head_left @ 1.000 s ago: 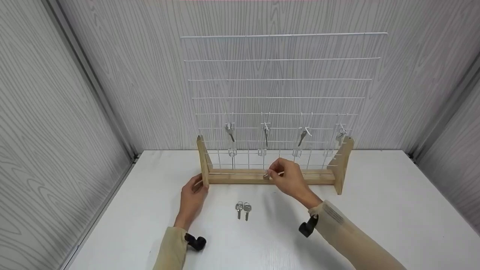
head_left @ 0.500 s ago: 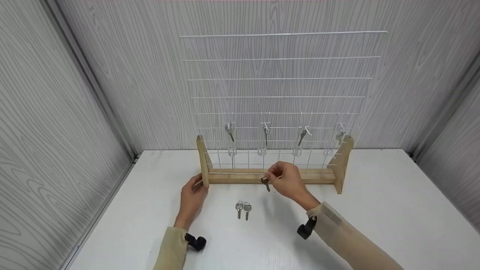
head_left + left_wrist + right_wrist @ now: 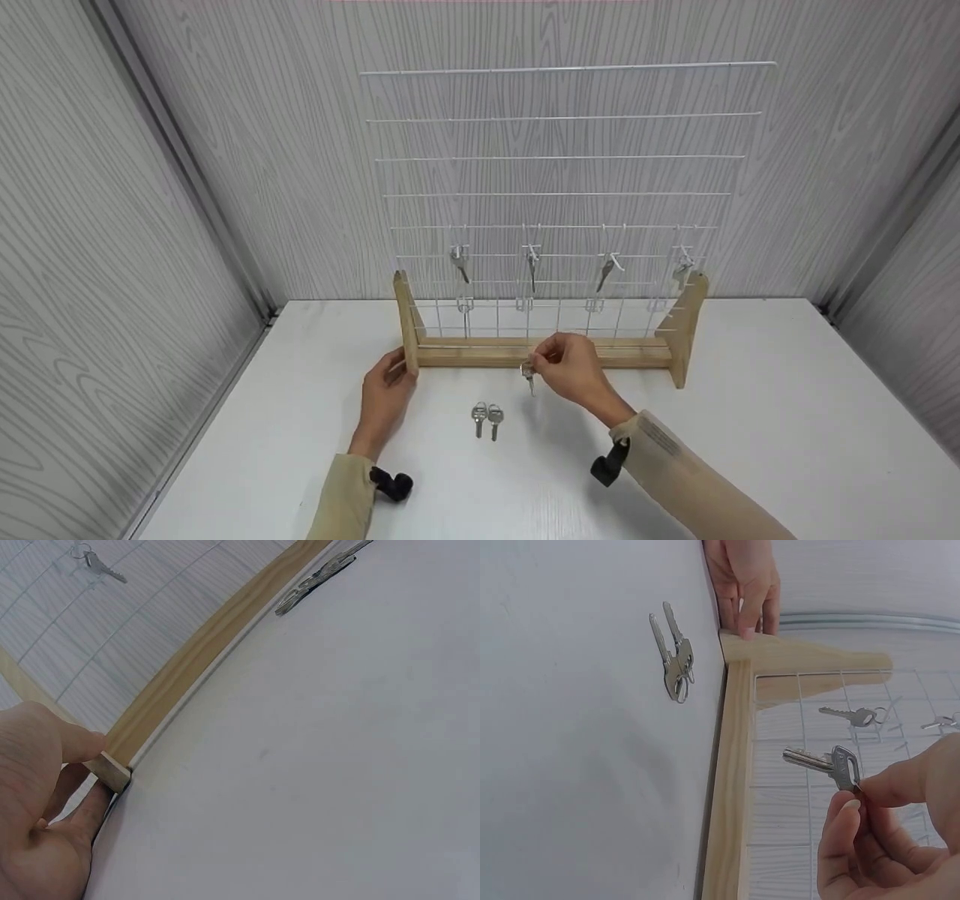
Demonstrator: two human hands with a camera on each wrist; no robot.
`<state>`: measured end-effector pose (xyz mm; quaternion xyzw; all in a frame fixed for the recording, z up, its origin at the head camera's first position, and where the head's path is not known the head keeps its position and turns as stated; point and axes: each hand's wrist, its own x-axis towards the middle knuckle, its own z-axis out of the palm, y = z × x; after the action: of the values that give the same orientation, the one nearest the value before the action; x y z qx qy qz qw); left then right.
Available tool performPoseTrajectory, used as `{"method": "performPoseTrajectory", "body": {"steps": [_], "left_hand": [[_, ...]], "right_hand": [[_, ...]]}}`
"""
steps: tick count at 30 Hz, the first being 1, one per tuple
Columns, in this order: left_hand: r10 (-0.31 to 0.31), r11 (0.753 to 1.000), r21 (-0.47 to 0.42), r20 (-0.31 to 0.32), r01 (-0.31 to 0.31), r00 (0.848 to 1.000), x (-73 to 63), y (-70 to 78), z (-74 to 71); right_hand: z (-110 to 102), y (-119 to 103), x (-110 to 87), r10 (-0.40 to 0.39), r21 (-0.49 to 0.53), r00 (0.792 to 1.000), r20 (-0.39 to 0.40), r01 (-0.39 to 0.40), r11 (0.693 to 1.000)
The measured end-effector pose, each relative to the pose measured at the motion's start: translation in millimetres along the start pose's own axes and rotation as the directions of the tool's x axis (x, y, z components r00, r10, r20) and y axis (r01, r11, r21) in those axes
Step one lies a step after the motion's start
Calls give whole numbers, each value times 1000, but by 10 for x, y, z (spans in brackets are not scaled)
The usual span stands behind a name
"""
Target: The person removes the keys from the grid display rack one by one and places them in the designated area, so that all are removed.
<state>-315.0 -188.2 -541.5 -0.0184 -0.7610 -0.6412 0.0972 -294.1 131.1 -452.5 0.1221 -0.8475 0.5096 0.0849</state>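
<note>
My right hand (image 3: pixel 574 369) pinches a silver key (image 3: pixel 841 767) by its bow between thumb and fingertips. The key's blade points down in the head view, in front of the stand's base rail (image 3: pixel 472 352). With thumb and fingers, my left hand (image 3: pixel 385 397) grips the front foot of the rack's left wooden end piece (image 3: pixel 112 771). Two more keys (image 3: pixel 479 414) lie side by side on the white table, left of the right hand. Above, a white wire grid (image 3: pixel 558 194) carries several hooks, and keys such as this one (image 3: pixel 460 264) hang from the upper row.
A lower row of hooks, such as this one (image 3: pixel 524 304), sits under the hanging keys. The right wooden end piece (image 3: pixel 682 330) stands on the white table (image 3: pixel 780 405). Behind the rack rises a wood-grain panel (image 3: pixel 315 187), with side walls left and right.
My right hand has drawn down and toward me from the grid's bottom. The key, mostly hidden at first, has come into plain sight in its fingers. The left hand stays put.
</note>
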Motion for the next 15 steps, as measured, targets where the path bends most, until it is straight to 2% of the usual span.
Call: {"method": "performPoseTrajectory", "body": {"steps": [15], "left_hand": [[-5, 1000, 5, 10, 5, 1000, -20, 19, 1]], "right_hand": [[186, 141, -79, 41, -4, 999, -12, -41, 999]]}}
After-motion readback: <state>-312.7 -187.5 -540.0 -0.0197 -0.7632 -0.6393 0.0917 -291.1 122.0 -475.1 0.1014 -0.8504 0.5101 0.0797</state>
